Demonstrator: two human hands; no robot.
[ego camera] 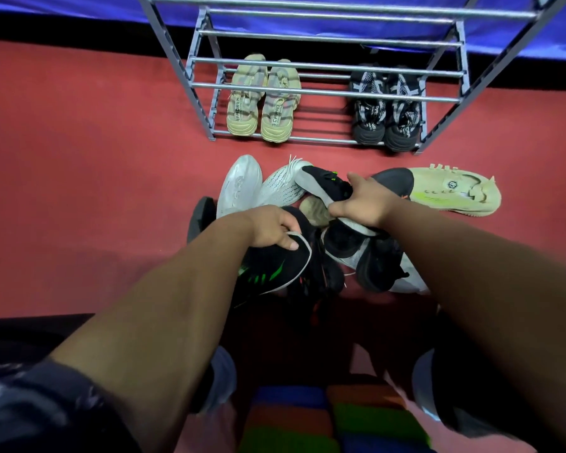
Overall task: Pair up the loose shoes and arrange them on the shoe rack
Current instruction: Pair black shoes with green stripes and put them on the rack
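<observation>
Dark sleeve (pixel 30 407) sits nearest the lens, both forearms stretched toward the shoe rack (pixel 324 92). Left hand (pixel 272 228): fingers curled over the rim of a black shoe with green stripes (pixel 275 269), on the side of the loose pile (pixel 373 256) farthest from the rack. Right hand (pixel 360 201): fingers wrapped round the middle of a second black shoe (pixel 324 183) with a grey sole, toe pointing rack-left. Pile lies on the red floor (pixel 79 191) just in front of the rack, with two white shoes (pixel 239 184) toward the rack's left end and a cream shoe (pixel 455 194) sole-up toward its right end. Rack bottom tier: beige pair (pixel 262 103) at the left end, black patterned pair (pixel 386 109) at the right end.
</observation>
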